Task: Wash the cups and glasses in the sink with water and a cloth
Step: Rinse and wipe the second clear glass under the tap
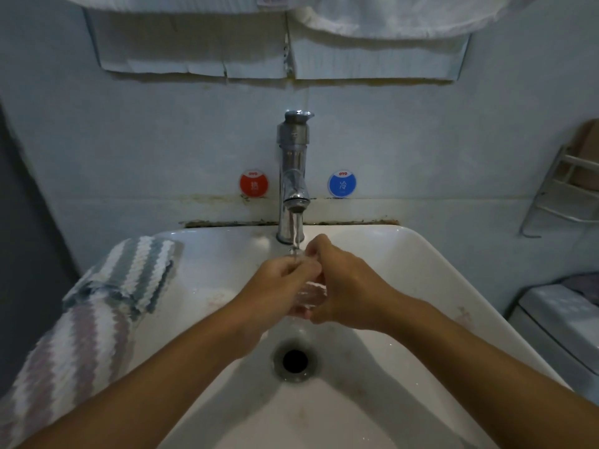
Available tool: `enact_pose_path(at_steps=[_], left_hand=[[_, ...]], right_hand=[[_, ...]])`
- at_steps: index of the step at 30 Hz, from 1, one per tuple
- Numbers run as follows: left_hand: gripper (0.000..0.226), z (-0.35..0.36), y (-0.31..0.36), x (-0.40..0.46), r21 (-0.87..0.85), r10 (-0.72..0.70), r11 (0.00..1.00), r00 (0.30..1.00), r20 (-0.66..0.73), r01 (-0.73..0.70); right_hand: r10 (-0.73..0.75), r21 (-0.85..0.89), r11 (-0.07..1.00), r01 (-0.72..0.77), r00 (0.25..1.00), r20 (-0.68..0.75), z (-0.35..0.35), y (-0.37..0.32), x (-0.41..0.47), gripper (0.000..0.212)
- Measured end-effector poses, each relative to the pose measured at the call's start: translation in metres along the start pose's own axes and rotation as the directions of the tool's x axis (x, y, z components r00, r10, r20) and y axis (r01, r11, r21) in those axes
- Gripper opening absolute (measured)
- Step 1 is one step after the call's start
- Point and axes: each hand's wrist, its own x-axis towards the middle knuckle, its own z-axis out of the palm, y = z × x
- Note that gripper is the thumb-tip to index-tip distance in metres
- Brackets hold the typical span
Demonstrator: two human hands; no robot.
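A clear glass [310, 294] is held between both hands over the white sink [421, 270], under the running water from the chrome tap [293, 176]. My left hand [278, 286] grips the glass from the left, fingers curled round its upper part. From the right, my right hand [343, 283] holds it too, fingers curled at the rim where the stream lands. Most of the glass is hidden by my fingers. A striped cloth [107, 296] lies draped over the sink's left rim, apart from both hands.
The drain hole [295, 360] sits in the basin just below my hands. Red [253, 184] and blue [342, 184] round stickers flank the tap on the wall. A metal rack [564, 189] hangs at the right, with a grey box [557, 315] below it. White towels [389, 17] hang overhead.
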Motion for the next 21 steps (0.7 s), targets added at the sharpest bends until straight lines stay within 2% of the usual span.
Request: enact_pose_path(at_steps=[3,6,10,12,15,17,19,21], left_hand=[[0.019,0.002,-0.003,0.002,0.061,0.046,0.997,0.996,-0.078,-0.042],[0.018,0.001,-0.002,0.004,0.007,0.021,1.0,0.99,-0.142,-0.02],[0.017,0.003,-0.004,0.004,0.032,-0.009,0.999,0.999,-0.042,0.011],[0.023,0.003,-0.005,0.003,0.083,0.018,0.996,1.0,0.023,-0.02],[0.023,0.002,-0.006,0.0,0.201,0.096,0.974,0.994,0.053,-0.105],[0.02,0.002,-0.005,-0.003,0.269,0.148,0.95,0.988,0.051,-0.156],[0.017,0.003,-0.004,-0.004,0.283,0.182,0.941,0.983,0.032,-0.183],[0.012,0.002,-0.004,-0.001,0.251,0.2,0.95,0.979,-0.029,-0.186]], right_hand=[[0.023,-0.038,0.999,-0.022,1.0,0.015,0.001,0.003,0.001,0.079],[0.014,-0.057,0.998,-0.016,1.0,-0.021,0.0,0.005,0.0,0.074],[-0.079,-0.084,0.994,0.074,0.995,-0.057,0.006,0.005,-0.002,0.069],[-0.093,-0.05,0.994,0.092,0.995,-0.022,0.008,0.006,-0.001,0.067],[0.001,0.066,0.998,-0.01,0.99,0.14,-0.001,0.009,0.002,0.064],[0.026,0.147,0.987,-0.062,0.972,0.235,-0.009,0.01,0.004,0.055],[0.054,0.166,0.982,-0.094,0.972,0.228,-0.009,0.01,0.005,0.047],[0.105,0.124,0.985,-0.122,0.985,0.134,-0.005,0.01,0.005,0.049]])
